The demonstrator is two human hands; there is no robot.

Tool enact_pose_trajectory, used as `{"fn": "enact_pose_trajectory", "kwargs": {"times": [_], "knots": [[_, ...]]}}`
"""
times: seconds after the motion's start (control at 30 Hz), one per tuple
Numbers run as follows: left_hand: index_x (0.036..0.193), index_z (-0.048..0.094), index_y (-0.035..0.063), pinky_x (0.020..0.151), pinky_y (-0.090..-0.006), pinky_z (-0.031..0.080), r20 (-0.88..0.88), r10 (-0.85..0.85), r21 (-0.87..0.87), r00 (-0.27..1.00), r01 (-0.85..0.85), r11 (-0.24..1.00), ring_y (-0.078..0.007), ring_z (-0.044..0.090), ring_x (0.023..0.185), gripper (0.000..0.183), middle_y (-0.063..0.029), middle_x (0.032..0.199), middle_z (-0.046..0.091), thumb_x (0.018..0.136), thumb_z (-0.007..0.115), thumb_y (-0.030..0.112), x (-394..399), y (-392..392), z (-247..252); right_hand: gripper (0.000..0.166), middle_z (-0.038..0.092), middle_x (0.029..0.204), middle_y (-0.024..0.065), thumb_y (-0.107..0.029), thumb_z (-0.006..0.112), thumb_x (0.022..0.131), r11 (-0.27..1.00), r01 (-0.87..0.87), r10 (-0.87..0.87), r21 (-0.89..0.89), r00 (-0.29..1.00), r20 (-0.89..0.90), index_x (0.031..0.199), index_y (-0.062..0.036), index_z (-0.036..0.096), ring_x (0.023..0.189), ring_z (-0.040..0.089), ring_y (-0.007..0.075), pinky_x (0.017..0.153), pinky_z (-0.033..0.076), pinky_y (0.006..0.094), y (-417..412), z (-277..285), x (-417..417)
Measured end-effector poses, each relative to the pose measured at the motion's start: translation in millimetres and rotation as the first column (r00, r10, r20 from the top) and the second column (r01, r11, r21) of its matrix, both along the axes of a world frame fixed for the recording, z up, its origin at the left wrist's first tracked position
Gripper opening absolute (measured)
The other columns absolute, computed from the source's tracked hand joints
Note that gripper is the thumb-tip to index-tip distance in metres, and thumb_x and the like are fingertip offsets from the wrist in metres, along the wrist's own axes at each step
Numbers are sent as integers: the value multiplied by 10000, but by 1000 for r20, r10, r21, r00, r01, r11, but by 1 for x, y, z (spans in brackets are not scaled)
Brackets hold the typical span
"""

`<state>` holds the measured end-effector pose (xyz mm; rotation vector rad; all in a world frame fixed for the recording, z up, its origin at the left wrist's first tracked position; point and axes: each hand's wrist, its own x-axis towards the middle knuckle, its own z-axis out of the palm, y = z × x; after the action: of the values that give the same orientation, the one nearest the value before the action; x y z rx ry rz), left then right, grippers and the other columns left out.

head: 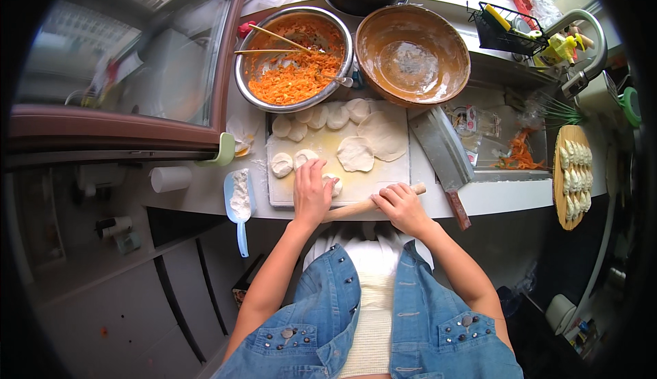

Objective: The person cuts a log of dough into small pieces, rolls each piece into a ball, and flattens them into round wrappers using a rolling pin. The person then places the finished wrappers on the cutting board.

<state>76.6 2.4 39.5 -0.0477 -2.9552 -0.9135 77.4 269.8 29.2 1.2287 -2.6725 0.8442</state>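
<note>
My left hand (312, 194) is over the floured white cutting board (318, 148), thumb apart from the fingers. Its fingertips rest at a small dough disc (305, 156), and the thumb lies over another dough piece (336, 188), partly hidden. My right hand (401, 207) grips a wooden rolling pin (354, 209) slanting along the board's near edge; the pin's left end goes behind my left wrist. One more thick dough disc (282, 165) lies on the left. Flat rolled wrappers (355, 154) overlap at the right, with several small dough rounds (318, 117) along the far side.
Behind the board stand a steel bowl (243, 78) of shredded carrot filling with chopsticks and a brown bowl (410, 71). A cleaver (444, 145) lies right, its handle past the counter edge. A blue flour scoop (241, 232) is left. Dumplings fill a wooden board (559, 137) far right.
</note>
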Motion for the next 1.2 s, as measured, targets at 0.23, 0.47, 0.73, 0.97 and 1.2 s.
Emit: {"fn": "enact_pose_trajectory", "kwargs": {"times": [0.23,0.47,0.73,0.97,1.2], "knots": [[1642,199,111,1220,-630,-19,63,-395,-358,917,390,849,-349,34,1593,932,-171,1721,77,951,478,672,-27,22,-40,299,645,1032,83,-132,658,824,1000,-19,19,-7,999,40,1113,-57,672,991,629,260,910,497,408,-2,2,1],[1659,96,129,1199,-663,-68,-61,-328,-206,943,310,928,-360,22,1592,917,-201,1718,27,991,387,686,-32,17,-48,302,644,1043,84,-138,643,835,998,-64,64,6,998,14,1124,-53,668,999,627,262,910,493,403,-5,3,-10],[1095,636,24,845,-431,514,201,316,97,927,-340,935,-321,654,958,320,-143,1014,661,930,731,282,2,-8,20,301,641,1041,83,-135,658,837,999,-30,30,-16,999,32,1128,-59,675,1007,624,263,907,491,405,-5,0,-12],[1065,613,18,823,-382,552,310,430,171,848,-494,852,-268,705,880,334,-126,947,699,843,819,161,14,13,-8,297,639,1038,85,-146,684,831,1000,-22,23,-20,999,41,1115,-59,684,999,624,268,899,488,410,-7,2,-11],[1325,523,46,943,-437,480,-184,-41,1,982,42,999,-297,645,1062,617,-109,1146,672,816,829,214,12,-10,18,305,641,1027,84,-139,689,825,1000,-17,18,-25,999,32,1117,-52,683,993,625,268,890,491,407,-7,4,-12]]}}
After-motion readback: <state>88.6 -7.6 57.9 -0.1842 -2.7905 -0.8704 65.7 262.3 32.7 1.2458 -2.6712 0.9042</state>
